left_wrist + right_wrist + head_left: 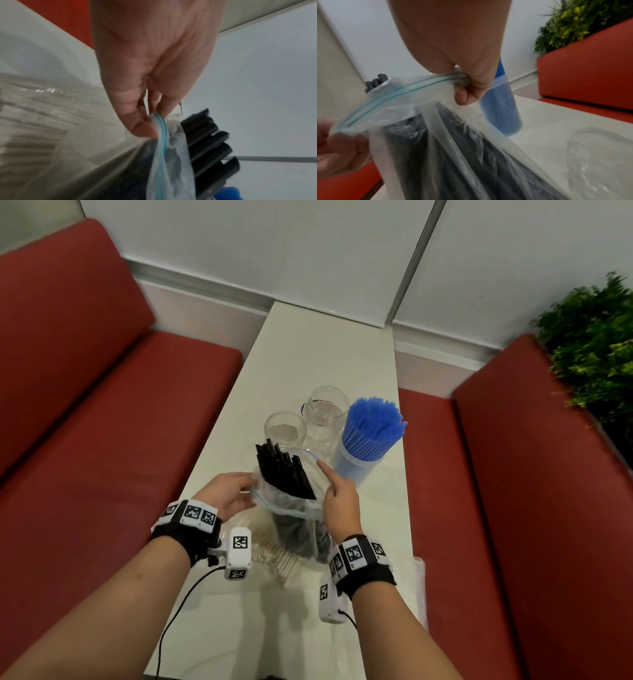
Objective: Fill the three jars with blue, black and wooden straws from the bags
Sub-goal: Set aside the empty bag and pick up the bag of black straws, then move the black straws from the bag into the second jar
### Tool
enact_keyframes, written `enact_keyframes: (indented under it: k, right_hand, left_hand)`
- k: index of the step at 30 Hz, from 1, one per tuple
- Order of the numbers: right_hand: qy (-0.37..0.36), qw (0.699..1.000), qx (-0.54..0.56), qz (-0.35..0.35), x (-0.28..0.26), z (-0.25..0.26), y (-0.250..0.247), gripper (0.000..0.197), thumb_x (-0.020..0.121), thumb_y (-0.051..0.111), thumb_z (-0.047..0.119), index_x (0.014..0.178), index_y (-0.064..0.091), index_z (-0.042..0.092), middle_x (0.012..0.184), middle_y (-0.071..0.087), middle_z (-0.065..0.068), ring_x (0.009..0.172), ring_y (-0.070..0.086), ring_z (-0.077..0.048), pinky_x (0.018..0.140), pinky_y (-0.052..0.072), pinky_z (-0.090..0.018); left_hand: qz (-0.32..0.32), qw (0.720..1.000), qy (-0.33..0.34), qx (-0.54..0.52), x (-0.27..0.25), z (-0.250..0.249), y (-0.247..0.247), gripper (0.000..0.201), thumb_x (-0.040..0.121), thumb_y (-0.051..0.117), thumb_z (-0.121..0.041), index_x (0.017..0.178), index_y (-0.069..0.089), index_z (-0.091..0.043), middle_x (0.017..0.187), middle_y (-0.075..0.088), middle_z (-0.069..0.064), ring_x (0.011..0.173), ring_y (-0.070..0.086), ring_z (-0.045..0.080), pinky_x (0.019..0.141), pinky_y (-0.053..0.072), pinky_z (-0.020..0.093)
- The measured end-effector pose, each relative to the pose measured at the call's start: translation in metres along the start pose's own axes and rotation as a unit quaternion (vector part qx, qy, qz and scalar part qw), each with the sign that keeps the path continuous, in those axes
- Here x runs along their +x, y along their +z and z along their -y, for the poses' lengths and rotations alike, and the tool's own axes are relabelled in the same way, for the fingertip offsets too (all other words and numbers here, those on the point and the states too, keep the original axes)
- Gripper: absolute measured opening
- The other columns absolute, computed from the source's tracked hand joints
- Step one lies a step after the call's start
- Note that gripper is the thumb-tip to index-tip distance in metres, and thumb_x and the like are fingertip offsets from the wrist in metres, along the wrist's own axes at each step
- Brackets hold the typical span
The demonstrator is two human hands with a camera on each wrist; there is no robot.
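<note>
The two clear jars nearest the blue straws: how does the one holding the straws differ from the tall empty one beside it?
The clear jar of blue straws is packed full, with straws fanning out above its rim; the tall clear empty jar holds nothing. The filled jar stands nearer the person's right hand, the empty one farther back and to its left. Both are transparent, lidless and upright on the white table.

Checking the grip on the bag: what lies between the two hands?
In the head view, the clear zip bag's open mouth spans from left hand to right hand, with black straws poking out between them.
</note>
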State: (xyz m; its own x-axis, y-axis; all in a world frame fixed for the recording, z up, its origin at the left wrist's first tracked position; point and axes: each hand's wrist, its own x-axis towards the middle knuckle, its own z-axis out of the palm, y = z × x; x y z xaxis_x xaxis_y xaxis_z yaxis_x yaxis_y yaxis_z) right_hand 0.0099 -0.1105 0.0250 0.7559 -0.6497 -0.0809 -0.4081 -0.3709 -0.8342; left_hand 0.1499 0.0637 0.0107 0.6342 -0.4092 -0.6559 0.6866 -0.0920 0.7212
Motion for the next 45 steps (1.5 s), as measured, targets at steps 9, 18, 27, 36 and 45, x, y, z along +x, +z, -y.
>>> enact_keyframes:
  k: [9,18,27,36,45]
  right_hand:
    - [0.088,0.960,-0.194,0.182,-0.017,-0.032,0.033,0.065,0.104,0.028,0.001,0.163,0.021,0.029,0.137,0.044,-0.026,0.113,0.058,-0.044,0.104,0.045,-0.041]
    - [-0.040,0.939,-0.290,0.178,-0.021,-0.027,0.045,0.059,0.100,0.043,0.007,0.155,0.040,0.025,0.158,0.034,-0.010,0.131,0.046,-0.035,0.108,0.042,-0.044]
    - [0.020,0.968,-0.183,0.172,-0.029,-0.032,0.046,0.059,0.094,0.064,0.028,0.145,0.041,0.010,0.142,0.049,-0.010,0.127,0.052,-0.028,0.104,0.045,-0.039]
    - [0.005,0.966,-0.170,0.192,-0.029,-0.036,0.051,0.064,0.097,0.058,0.009,0.156,0.034,0.012,0.150,0.040,-0.015,0.134,0.047,-0.033,0.114,0.037,-0.037]
    - [0.060,0.956,-0.223,0.179,-0.022,-0.023,0.061,0.041,0.097,0.062,0.020,0.129,0.047,0.000,0.134,0.047,-0.018,0.117,0.056,-0.037,0.098,0.047,-0.043]
  left_hand:
    - [-0.075,0.978,0.011,0.193,0.029,0.050,-0.007,0.065,0.085,0.029,0.017,0.135,0.055,-0.017,0.093,0.065,0.023,0.079,0.063,0.039,0.070,0.057,0.051]
    - [0.032,0.971,0.093,0.217,0.030,0.016,-0.026,0.098,0.079,0.041,0.017,0.139,0.026,-0.059,0.129,0.046,-0.007,0.094,0.064,0.024,0.064,0.059,0.039]
    - [-0.109,0.919,0.208,0.316,0.035,0.024,-0.020,0.049,0.091,0.036,-0.001,0.129,0.049,-0.030,0.129,0.053,0.008,0.100,0.056,0.022,0.094,0.046,0.035]
    - [0.005,0.891,0.162,0.423,0.049,0.007,-0.006,0.050,0.104,0.040,-0.034,0.149,0.038,-0.012,0.152,0.039,0.005,0.141,0.035,0.020,0.118,0.024,0.034]
    - [0.047,0.856,0.161,0.490,0.031,0.031,-0.001,0.040,0.102,0.046,-0.021,0.142,0.049,-0.014,0.145,0.049,0.006,0.135,0.043,0.021,0.113,0.032,0.032]
